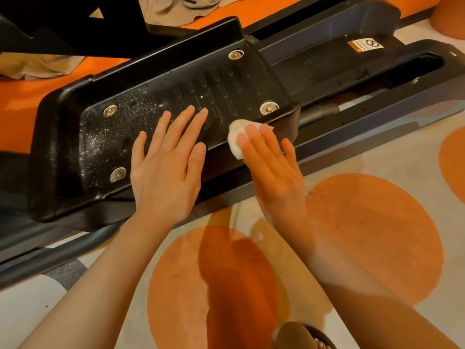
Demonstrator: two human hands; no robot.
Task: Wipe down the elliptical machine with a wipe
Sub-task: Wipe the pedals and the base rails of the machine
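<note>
The elliptical machine's black foot pedal (100,137) fills the upper left; its ribbed top is speckled with pale dust and carries round metal bolts. My left hand (167,162) lies flat on the pedal's near half, fingers straight and spread. My right hand (270,165) presses a crumpled white wipe (235,139) with straight fingers against the pedal's near right edge. Most of the wipe is under my fingers.
Dark rails of the machine (364,66) run to the right behind the pedal, with a warning sticker (364,45). The floor (372,235) is cream with big orange circles. Beige cloth (37,66) lies at the far left. A sandalled foot (307,338) shows at the bottom.
</note>
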